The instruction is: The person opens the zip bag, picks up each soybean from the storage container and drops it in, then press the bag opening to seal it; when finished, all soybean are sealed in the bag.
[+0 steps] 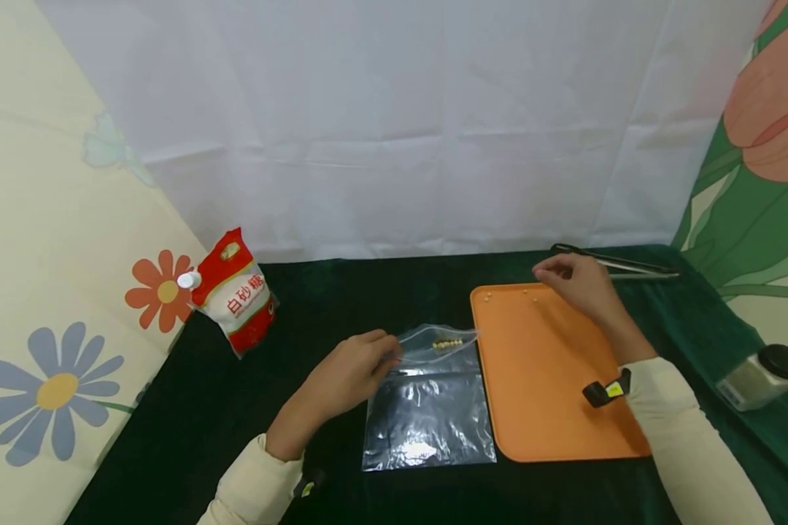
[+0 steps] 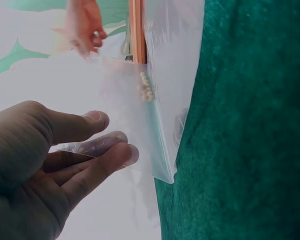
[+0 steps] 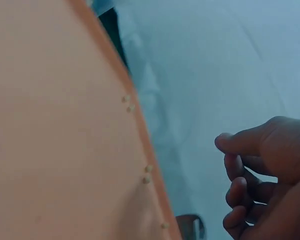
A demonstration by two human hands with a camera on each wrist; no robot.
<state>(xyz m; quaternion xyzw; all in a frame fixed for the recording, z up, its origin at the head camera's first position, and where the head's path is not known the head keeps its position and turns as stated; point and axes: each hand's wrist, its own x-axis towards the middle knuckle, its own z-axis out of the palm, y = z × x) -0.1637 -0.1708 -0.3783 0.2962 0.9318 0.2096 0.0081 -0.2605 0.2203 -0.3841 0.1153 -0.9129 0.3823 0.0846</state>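
Observation:
My left hand holds the upper left edge of a clear zip bag between thumb and fingers; one finger shows through the plastic in the left wrist view. The bag's mouth gapes, and a cluster of small pale yellow beads or beans lies inside near the top. Above the far edge of an orange tray hovers my right hand, fingers loosely curled, thumb close to the index finger. Nothing shows between them. Several of the same small pieces lie along that tray edge.
A red and white sugar bag with a white cap stands at the back left. Tongs, black and silver, lie behind the tray. Far right is a clear jar with a black lid. White cloth hangs behind the dark green tabletop.

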